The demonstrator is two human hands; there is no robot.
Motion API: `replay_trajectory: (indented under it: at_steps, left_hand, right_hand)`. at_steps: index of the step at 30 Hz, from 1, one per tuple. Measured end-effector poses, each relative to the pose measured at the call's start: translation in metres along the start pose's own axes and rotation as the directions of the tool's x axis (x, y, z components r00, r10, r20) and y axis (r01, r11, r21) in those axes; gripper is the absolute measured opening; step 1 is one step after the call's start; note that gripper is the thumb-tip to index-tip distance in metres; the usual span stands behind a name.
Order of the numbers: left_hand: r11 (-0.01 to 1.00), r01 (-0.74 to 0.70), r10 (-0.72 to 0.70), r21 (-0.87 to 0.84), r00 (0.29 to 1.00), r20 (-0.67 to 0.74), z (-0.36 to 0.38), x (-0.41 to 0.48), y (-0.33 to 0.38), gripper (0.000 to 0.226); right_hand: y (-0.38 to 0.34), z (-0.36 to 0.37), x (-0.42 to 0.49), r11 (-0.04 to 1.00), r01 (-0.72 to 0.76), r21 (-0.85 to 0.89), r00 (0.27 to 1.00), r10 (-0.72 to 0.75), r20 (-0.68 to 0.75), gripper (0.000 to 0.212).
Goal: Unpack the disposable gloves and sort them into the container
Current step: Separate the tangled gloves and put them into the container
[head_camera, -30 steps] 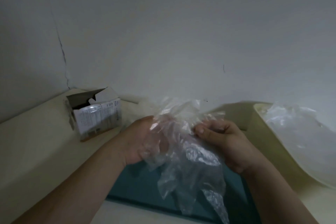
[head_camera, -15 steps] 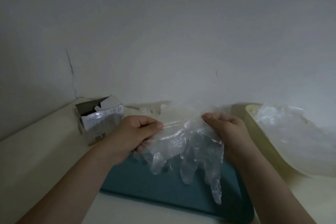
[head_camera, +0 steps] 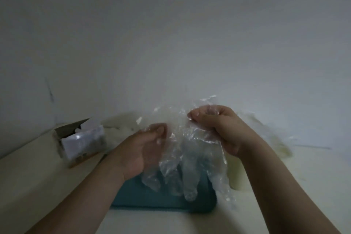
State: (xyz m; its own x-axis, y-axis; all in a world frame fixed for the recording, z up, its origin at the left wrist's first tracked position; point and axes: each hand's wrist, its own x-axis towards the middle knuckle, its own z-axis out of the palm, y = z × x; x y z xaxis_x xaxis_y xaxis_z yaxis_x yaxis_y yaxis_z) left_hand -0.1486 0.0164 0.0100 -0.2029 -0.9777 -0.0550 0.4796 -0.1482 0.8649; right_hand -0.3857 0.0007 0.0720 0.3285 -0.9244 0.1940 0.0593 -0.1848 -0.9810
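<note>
A clear plastic disposable glove hangs in the air with its fingers pointing down, over a teal tray. My right hand grips the glove's cuff at its upper right, fingers curled round the film. My left hand pinches the cuff's left edge, lower than the right hand. The open cardboard glove box stands to the left on the cream counter. The pale yellow container lies to the right, blurred, partly behind my right arm.
A grey wall rises close behind the counter, with a crack at the left. A heap of loose clear gloves lies behind my left hand, near the wall.
My right hand has risen and drawn the cuff up and right, while my left hand has dropped a little. The glove now hangs tilted. The view has swung and blurred.
</note>
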Motion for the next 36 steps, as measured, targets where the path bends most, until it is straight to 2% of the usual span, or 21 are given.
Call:
replay_trajectory:
  at_steps: [4, 7, 10, 13, 17, 21, 22, 24, 26, 28, 29, 31, 32, 34, 36]
  left_hand:
    - [0.981, -0.054, 0.055, 0.186, 0.998, -0.005, 0.038, 0.013, 0.011, 0.016]
    - [0.936, -0.075, 0.087, 0.343, 0.996, -0.018, 0.051, 0.021, 0.021, 0.014]
    - [0.92, -0.094, 0.112, 0.381, 0.993, -0.024, 0.062, 0.025, 0.033, 0.014]
    - [0.904, -0.146, 0.141, 0.402, 0.989, 0.042, 0.078, 0.02, 0.049, 0.014]
    - [0.873, -0.201, 0.136, 0.444, 0.975, 0.174, 0.104, 0.006, 0.07, 0.013]
    - [0.871, -0.206, 0.083, 0.447, 0.957, 0.279, 0.134, 0.024, 0.071, 0.013]
    - [0.873, -0.193, 0.074, 0.448, 0.96, 0.271, 0.143, 0.036, 0.067, 0.014]
    - [0.883, -0.142, 0.046, 0.448, 0.975, 0.217, 0.162, 0.067, 0.05, 0.015]
    - [0.879, -0.101, 0.045, 0.467, 0.991, 0.128, 0.173, 0.1, 0.028, 0.017]
    - [0.858, -0.064, 0.05, 0.509, 0.998, 0.042, 0.177, 0.132, 0.005, 0.017]
    - [0.84, -0.043, 0.048, 0.54, 0.999, 0.005, 0.178, 0.144, -0.005, 0.012]
    - [0.806, 0.016, 0.026, 0.591, 0.998, -0.063, 0.18, 0.157, -0.023, 0.005]
    - [0.788, 0.039, 0.019, 0.615, 0.996, -0.087, 0.181, 0.161, -0.031, 0.007]
    - [0.736, 0.055, 0.032, 0.675, 0.993, -0.115, 0.185, 0.166, -0.042, 0.013]
    - [0.678, 0.063, 0.038, 0.732, 0.992, -0.121, 0.188, 0.166, -0.044, 0.013]
  right_hand:
    - [-0.027, -0.062, -0.013, 0.951, -0.015, -0.309, 0.993, -0.023, -0.117, 0.019]
    - [-0.041, -0.106, -0.013, 0.894, -0.053, -0.445, 0.967, -0.065, -0.246, 0.018]
    - [-0.035, -0.134, 0.007, 0.824, -0.108, -0.556, 0.931, -0.113, -0.347, 0.013]
    - [-0.016, -0.146, 0.034, 0.779, -0.134, -0.613, 0.931, -0.112, -0.346, 0.013]
    - [0.004, -0.149, 0.057, 0.581, -0.186, -0.793, 0.955, -0.084, -0.286, 0.012]
    - [0.024, -0.151, 0.067, 0.405, -0.274, -0.872, 0.95, -0.027, -0.311, 0.013]
    - [0.025, -0.15, 0.066, 0.431, -0.265, -0.863, 0.951, -0.033, -0.309, 0.006]
    - [0.021, -0.155, 0.06, 0.542, -0.312, -0.78, 0.928, -0.002, -0.373, 0.041]
    - [0.009, -0.165, 0.053, 0.629, -0.359, -0.689, 0.886, -0.002, -0.463, 0.046]
    - [-0.002, -0.187, 0.048, 0.729, -0.276, -0.627, 0.822, -0.159, -0.547, 0.047]
    - [-0.009, -0.194, 0.044, 0.746, -0.223, -0.627, 0.772, -0.257, -0.581, 0.048]
    - [-0.025, -0.197, 0.028, 0.778, -0.169, -0.605, 0.728, -0.315, -0.608, 0.043]
    - [-0.03, -0.196, 0.022, 0.776, -0.151, -0.612, 0.752, -0.312, -0.581, 0.038]
    - [-0.042, -0.178, 0.012, 0.744, -0.111, -0.659, 0.864, -0.255, -0.434, 0.03]
    - [-0.042, -0.154, 0.011, 0.676, -0.123, -0.727, 0.958, -0.109, -0.264, 0.034]
